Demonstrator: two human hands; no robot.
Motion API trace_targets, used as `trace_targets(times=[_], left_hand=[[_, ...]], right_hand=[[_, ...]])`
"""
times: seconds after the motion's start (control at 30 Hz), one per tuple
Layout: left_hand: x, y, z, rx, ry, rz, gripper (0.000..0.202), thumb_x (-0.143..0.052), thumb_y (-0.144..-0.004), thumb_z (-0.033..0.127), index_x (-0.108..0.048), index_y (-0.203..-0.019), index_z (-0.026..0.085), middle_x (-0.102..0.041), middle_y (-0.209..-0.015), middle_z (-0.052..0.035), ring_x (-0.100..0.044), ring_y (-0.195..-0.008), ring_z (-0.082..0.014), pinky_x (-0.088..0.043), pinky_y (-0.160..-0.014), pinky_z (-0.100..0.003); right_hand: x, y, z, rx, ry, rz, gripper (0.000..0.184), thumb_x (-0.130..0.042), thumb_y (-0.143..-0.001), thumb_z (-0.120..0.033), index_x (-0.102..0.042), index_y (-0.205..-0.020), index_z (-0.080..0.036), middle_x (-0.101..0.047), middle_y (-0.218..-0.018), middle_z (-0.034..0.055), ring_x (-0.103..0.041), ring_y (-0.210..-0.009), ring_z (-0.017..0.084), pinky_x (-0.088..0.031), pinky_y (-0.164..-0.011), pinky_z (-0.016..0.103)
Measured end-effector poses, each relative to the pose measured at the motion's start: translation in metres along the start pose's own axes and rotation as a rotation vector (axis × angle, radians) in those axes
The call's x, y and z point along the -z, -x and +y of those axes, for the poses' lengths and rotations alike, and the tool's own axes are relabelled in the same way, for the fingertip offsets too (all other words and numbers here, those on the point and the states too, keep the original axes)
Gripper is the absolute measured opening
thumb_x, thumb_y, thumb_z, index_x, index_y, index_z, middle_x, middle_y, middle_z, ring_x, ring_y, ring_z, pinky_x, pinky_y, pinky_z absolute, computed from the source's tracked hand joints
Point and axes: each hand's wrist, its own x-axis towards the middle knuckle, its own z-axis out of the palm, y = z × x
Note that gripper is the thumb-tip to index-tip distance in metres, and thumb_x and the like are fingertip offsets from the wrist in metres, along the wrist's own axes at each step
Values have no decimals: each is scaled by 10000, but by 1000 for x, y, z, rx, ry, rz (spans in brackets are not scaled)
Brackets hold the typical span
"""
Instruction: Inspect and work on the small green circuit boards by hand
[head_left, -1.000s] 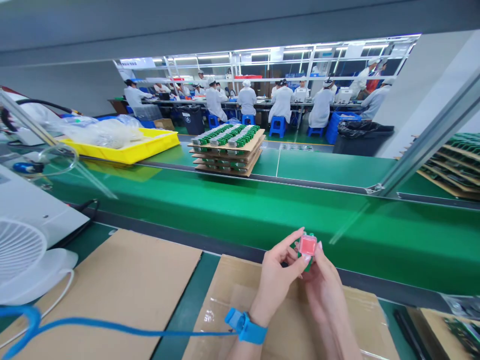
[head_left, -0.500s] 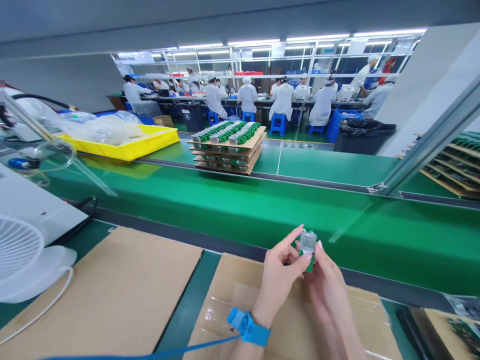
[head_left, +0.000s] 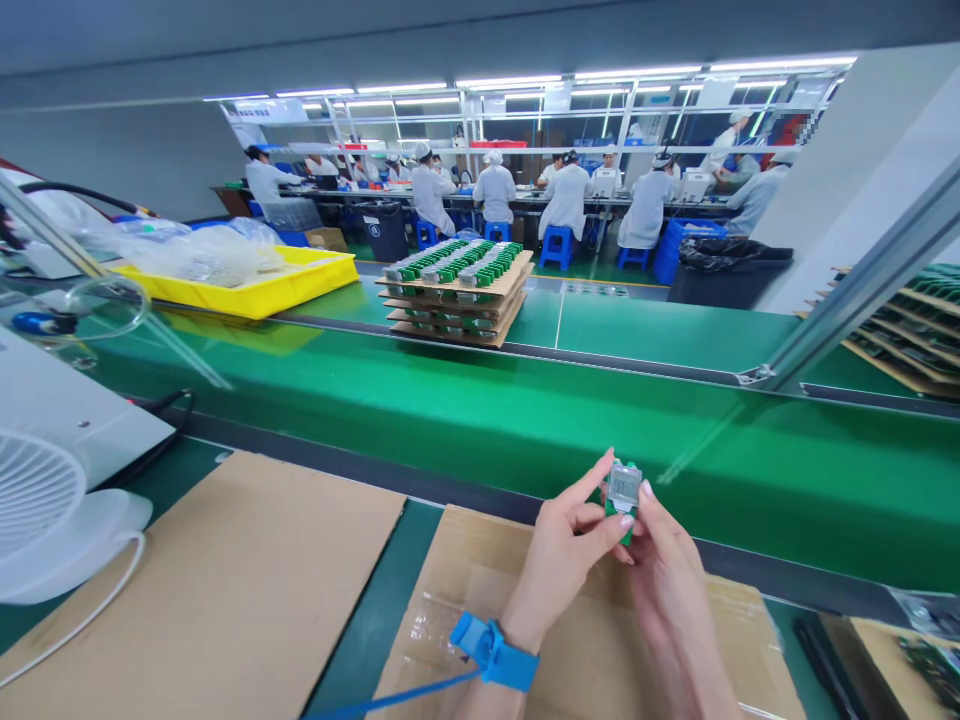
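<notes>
Item: small display module [head_left: 623, 487], grey square face towards the camera, green board showing behind and below it; held upright in the air between both hands, above the far edge of a cardboard sheet [head_left: 465, 590] and in front of the near rail of the conveyor. Left hand [head_left: 564, 560]: grip closed on the module's left side, thumb and forefinger pinching it, forefinger stretched up along its edge. Right hand [head_left: 664, 570]: grip closed on the module's right side and lower edge, fingertip against its face edge. Left wrist: blue wrist strap [head_left: 491, 652], with a blue cord [head_left: 390, 697] running off to the lower left. Worktop: a second, larger cardboard sheet [head_left: 225, 580] lies to the left, dark green mat showing between the two. Far left: white fan [head_left: 45, 510] with a white cable. Beyond the hands: green conveyor belt [head_left: 487, 420], running across the view. Across the belt: stack of cardboard trays [head_left: 454, 295] loaded with green parts; to its left a yellow tray [head_left: 262, 290] holding clear plastic bags. Background: a row of people in white coats [head_left: 562, 205], seated on blue stools at a long bench, backs to the camera; black bin [head_left: 724, 270] at right.
</notes>
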Motion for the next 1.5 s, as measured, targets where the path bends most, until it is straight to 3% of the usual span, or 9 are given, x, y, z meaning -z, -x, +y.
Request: trace_targets(times=[0.2,0.7,0.87,1.07,1.23,1.37,1.5], left_hand=[[-1,0,0,-8,-8,10,699,-678,-770,317,-387,-1392,189,-441,-509,95,-549,-561,-119,-393,-653,-225],[-2,-1,-1,-21,45,19,706,-695,-745,291,-407,-1382,191,-495,-545,79,-540,-548,-106,-430,-634,-217],[-2,1,-1,-21,39,23,699,-699,-751,308,-412,-1380,204,-493,-558,76,-542,-559,-109,-434,-647,-225],[0,-1,-6,-29,-16,-17,725,-688,-766,311,-365,-1408,215,-543,-612,42,-509,-602,-129,-426,-657,-251],[0,-2,-11,-72,-257,92,683,-705,-748,274,-424,-1371,294,-506,-716,29,-413,-649,-133,-345,-592,-228],[0,-3,-12,-114,-415,177,655,-700,-738,232,-460,-1339,327,-455,-813,19,-415,-698,-142,-357,-622,-234],[-1,-3,-12,-110,-473,209,608,-630,-768,209,-457,-1345,295,-437,-899,-7,-446,-771,-161,-401,-738,-257]], right_hand=[[1,0,0,-1,-2,5,338,-793,-617,-448,-678,-713,-145,-656,-705,33,-448,-481,64,-299,-377,181],[0,1,-1,-19,12,-5,348,-773,-647,-450,-702,-802,-147,-646,-689,26,-475,-509,69,-306,-395,173],[2,-1,-1,-20,23,-1,350,-776,-632,-466,-686,-736,-144,-651,-679,35,-478,-498,83,-298,-385,194],[-2,2,-2,1,12,-2,338,-794,-614,-444,-703,-777,-163,-513,-473,-50,-399,-432,57,-298,-391,182],[-2,-2,1,5,10,57,386,-841,-532,-402,-735,-816,-163,-714,-813,46,-607,-676,137,-486,-592,237],[0,-5,4,7,26,90,373,-859,-491,-372,-752,-794,-181,-729,-821,35,-608,-704,138,-487,-618,229],[0,-5,5,18,56,104,375,-851,-503,-366,-759,-816,-182,-735,-872,45,-617,-763,158,-487,-671,249]])
